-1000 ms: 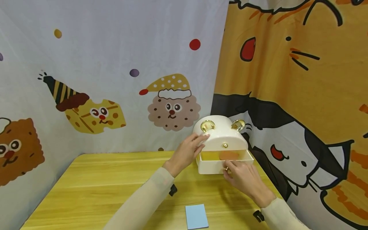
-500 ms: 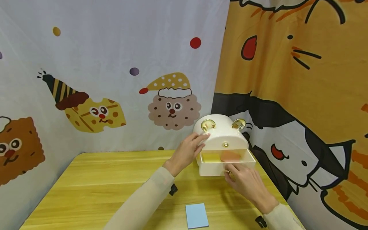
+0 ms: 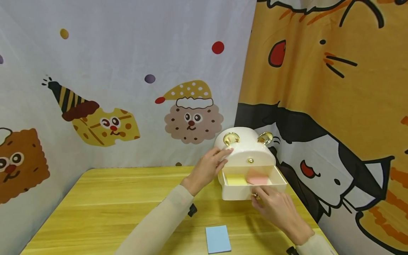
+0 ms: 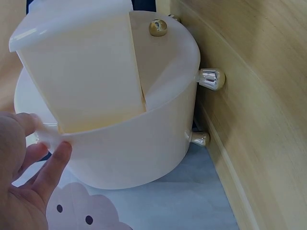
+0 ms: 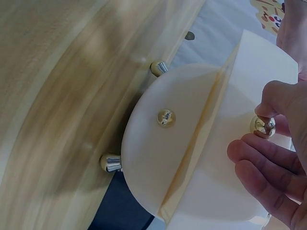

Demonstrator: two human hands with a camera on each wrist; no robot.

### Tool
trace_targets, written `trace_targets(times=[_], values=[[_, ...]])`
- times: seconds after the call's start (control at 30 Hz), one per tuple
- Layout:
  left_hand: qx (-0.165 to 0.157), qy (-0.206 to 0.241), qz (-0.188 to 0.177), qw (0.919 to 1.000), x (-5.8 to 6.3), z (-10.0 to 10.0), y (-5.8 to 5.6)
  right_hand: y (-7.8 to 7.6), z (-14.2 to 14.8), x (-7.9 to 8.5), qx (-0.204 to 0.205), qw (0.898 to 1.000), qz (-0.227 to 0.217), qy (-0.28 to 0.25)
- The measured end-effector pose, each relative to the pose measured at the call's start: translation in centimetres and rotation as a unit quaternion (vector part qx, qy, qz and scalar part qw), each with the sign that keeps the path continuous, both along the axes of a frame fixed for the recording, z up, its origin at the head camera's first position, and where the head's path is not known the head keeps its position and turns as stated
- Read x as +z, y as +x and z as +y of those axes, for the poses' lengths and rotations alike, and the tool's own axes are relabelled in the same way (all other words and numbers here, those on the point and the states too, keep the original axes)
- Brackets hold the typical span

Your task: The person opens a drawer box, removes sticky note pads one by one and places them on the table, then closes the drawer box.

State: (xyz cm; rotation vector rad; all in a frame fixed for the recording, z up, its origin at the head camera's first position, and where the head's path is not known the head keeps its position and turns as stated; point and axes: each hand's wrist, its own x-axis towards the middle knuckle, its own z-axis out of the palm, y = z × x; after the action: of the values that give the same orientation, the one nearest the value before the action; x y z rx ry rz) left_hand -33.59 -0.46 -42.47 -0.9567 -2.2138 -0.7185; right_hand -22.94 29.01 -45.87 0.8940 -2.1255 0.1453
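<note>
A white rounded drawer box (image 3: 251, 148) with gold ears stands at the back right of the table. Its wide middle drawer (image 3: 236, 193) is pulled out. My right hand (image 3: 278, 210) pinches the drawer's gold knob (image 5: 263, 126) between thumb and index finger; the other fingers lie near the drawer front. On the box's left side rests my left hand (image 3: 207, 168), its fingertips touching the shell. Inside the drawer lie a yellow sticky-note pad (image 3: 236, 179) and a pink sticky-note pad (image 3: 257, 177), side by side.
A blue sticky-note pad (image 3: 218, 239) lies on the wooden table (image 3: 111, 202), in front of the box. Below the drawer, the box has another gold knob (image 5: 166, 118) and short gold feet (image 5: 111, 163). Printed curtains (image 3: 127, 42) hang close behind and to the right.
My right hand has drawn the drawer farther out toward me, and more of the yellow and pink pads shows. The left hand stays on the box.
</note>
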Motion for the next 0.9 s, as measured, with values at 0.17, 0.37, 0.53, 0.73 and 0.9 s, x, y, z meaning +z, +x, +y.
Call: trace_targets(times=[0.17,0.37,0.53,0.73,0.9], values=[[-0.003,0.005,0.003,1.0000,0.0,0.0,0.0,0.5,0.1,-0.1,-0.002,1.000,0.013,-0.004],[-0.005,0.007,0.005,1.0000,-0.1,0.1,-0.1,1.0,0.2,-0.2,-0.006,1.000,0.016,-0.003],[-0.008,0.008,0.007,0.9999,-0.1,0.1,-0.1,1.5,0.2,-0.2,-0.001,1.000,0.015,-0.004],[-0.005,0.010,0.008,0.9999,-0.1,0.1,-0.1,1.9,0.2,-0.3,-0.004,1.000,0.019,0.000],[-0.007,0.010,0.006,0.9999,-0.2,0.1,-0.1,2.3,0.4,-0.3,-0.003,1.000,0.014,-0.002]])
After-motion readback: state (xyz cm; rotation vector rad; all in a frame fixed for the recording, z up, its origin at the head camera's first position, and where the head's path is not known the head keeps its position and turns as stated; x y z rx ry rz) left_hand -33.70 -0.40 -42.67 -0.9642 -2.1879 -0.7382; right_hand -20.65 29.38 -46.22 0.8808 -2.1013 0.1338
